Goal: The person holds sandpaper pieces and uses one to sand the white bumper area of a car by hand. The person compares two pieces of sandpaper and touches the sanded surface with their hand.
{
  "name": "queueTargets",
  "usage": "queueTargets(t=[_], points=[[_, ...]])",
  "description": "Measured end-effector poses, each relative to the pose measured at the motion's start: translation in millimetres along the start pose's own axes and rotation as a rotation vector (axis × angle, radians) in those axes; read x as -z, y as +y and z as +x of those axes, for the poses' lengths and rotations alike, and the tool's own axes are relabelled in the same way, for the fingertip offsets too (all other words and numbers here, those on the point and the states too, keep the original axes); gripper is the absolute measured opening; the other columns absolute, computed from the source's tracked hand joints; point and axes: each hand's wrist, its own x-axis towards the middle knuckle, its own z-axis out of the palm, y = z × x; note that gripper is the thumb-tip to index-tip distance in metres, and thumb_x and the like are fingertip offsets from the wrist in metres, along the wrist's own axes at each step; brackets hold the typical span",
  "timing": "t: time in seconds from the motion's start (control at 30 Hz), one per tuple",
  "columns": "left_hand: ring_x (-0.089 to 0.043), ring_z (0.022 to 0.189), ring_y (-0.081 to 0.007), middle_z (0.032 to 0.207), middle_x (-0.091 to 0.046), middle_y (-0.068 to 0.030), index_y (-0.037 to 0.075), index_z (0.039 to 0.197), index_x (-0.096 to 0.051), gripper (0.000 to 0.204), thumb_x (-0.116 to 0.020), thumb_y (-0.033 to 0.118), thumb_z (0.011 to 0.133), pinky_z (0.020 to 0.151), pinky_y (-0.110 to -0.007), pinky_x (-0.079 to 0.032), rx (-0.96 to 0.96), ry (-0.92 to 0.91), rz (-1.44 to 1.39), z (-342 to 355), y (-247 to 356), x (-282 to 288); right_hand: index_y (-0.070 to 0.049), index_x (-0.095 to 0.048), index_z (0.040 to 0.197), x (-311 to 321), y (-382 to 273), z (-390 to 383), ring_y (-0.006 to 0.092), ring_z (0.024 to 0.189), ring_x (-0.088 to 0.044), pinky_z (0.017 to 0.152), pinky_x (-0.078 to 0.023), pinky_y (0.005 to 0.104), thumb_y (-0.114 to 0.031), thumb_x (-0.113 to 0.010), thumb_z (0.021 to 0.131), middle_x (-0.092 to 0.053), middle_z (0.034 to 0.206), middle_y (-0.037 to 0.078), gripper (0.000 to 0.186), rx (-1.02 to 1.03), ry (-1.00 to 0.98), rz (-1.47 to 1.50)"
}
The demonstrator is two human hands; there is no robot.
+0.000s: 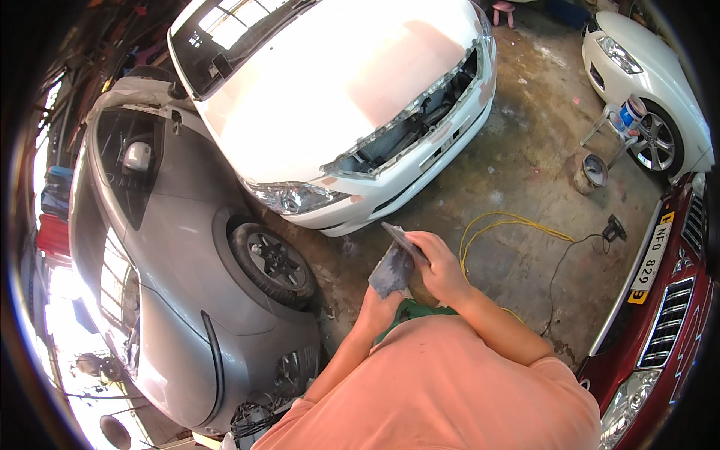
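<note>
Stained, patchy grey concrete floor (517,165) under everything. White car (322,82) at top centre: smooth glossy bonnet, matte pinkish-brown patches, ragged open slot above the bumper. Silver-grey car (195,217) at left: rounded metal panels, black tyre, dark spoked wheel. Dark red car (667,300) at right edge: chrome-barred grille, glossy paint. Second white car (645,60) at upper right: curved nose, silver spoked wheel.

Salmon-coloured fabric shirt (442,375) fills bottom centre; a bit of green cloth (409,313) shows beyond its edge. Thin yellow cable (510,216) loops on the floor. Small pale stool (596,131) carries a white-and-blue round can (630,112); round metal pot (592,171) sits near it. Small black lamp-like device (615,228) on a dark cord.

Right hand (439,262) clamped on a thin flat grey blade (403,241), thumb side up. Left hand (382,301) clamped on the lower end of a flat dark-grey plate (391,271), four-sided, smeared surface. Plate sits above the left hand, tilted; blade at its upper right edge, overlapping in view, contact unclear.

Left fingers mostly hidden behind plate; right fingertips hidden too. All cars cut off by frame or rim. Far left clutter blown out, unreadable.
</note>
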Motion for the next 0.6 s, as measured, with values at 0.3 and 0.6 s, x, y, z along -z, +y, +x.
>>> queueTargets(t=[0.3, 0.6], points=[[-0.058, 0.112, -0.0193, 0.117, -0.063, -0.0088, -0.001, 0.125, -0.058, 0.039, -0.055, 0.001, 0.086, 0.096, -0.033, -0.047, 0.045, 0.064, -0.078, -2.9, 3.0, 4.7, -0.001, -0.058, 0.129, -4.8, -1.4, -12.1, 0.0388, 0.117, -0.058, 0.103, -0.048, 0.0435, 0.010, -0.057, 0.073, -0.061, 0.125, 0.020, 0.057, 0.073, -0.079, -0.002], [-0.057, 0.110, -0.0174, 0.117, -0.063, -0.0075, -0.001, 0.127, -0.057, 0.041, -0.056, -0.001, 0.086, 0.093, -0.032, -0.048, 0.117, 0.095, -0.154, -4.4, 4.8, 9.8, -0.001, -0.059, 0.126, -18.3, -20.6, -20.8, 0.0380, 0.115, -0.059, 0.099, -0.049, 0.0406, 0.010, -0.060, 0.083, -0.060, 0.126, 0.019, 0.044, 0.139, -0.099, 0.082]])
